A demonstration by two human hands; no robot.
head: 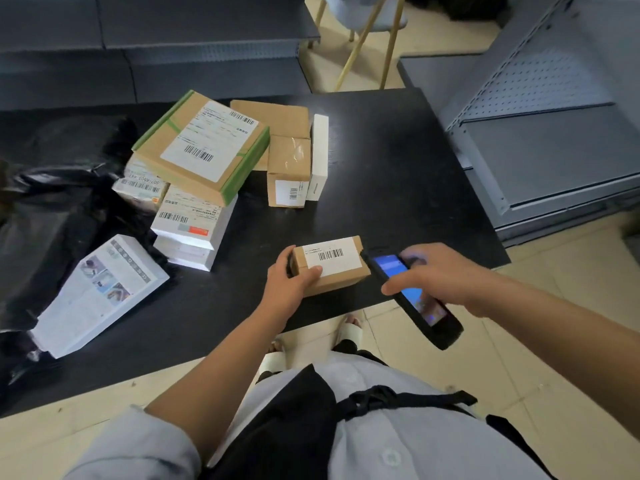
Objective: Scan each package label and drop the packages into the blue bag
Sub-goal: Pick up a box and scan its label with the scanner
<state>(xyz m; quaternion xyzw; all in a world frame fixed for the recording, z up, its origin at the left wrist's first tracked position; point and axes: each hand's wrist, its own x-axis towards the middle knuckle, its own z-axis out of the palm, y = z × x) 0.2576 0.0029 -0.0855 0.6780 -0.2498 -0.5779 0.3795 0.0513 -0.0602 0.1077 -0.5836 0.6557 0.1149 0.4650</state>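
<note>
A small brown box with a white barcode label on top sits near the front edge of the black table. My left hand grips its left end, thumb on the label. My right hand holds a black handheld scanner with a lit blue screen, its front end right beside the box's right side. More packages lie behind: a green-taped box on a stack of white boxes, and a small brown box. No blue bag is in view.
Black plastic bags cover the table's left side, with a white printed package leaning on them. A tall white box stands at the back. Grey metal shelving is to the right, and a wooden-legged chair beyond the table.
</note>
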